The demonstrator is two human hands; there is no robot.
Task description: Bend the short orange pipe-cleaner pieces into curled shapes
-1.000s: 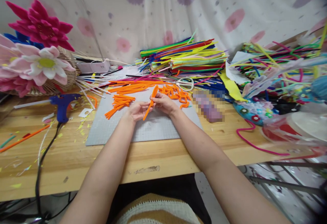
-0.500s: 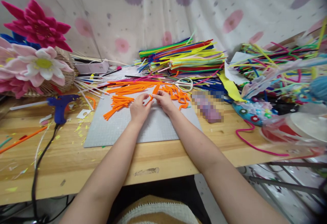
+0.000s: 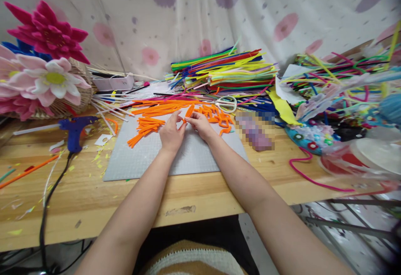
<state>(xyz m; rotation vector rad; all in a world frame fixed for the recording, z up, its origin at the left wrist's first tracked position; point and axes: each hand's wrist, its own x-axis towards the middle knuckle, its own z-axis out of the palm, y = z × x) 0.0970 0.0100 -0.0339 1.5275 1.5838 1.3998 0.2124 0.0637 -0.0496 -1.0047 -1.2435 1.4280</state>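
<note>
Over the grey cutting mat (image 3: 200, 162), my left hand (image 3: 171, 133) and my right hand (image 3: 200, 125) meet fingertip to fingertip. Both are closed on one orange pipe cleaner (image 3: 189, 110), whose bent upper part sticks up between them; its lower part is mostly hidden by my fingers. Left of my left hand lies a bundle of short orange pipe cleaners (image 3: 145, 129). Longer orange pipe cleaners (image 3: 156, 108) rest along the mat's far edge. Beyond my right hand is a heap of bent orange pieces (image 3: 219, 118).
A blue glue gun (image 3: 75, 133) with a black cord lies at left, near felt-like flowers (image 3: 53, 78). White-handled scissors (image 3: 227, 103) lie behind the mat, before a stack of coloured pipe cleaners (image 3: 232, 70). At right stand a clear plastic tub (image 3: 363, 158) and more loose stems.
My fingers have shifted slightly around the orange pipe cleaner, and the fingertips are a little closer together. Everything else on the table stays in place.
</note>
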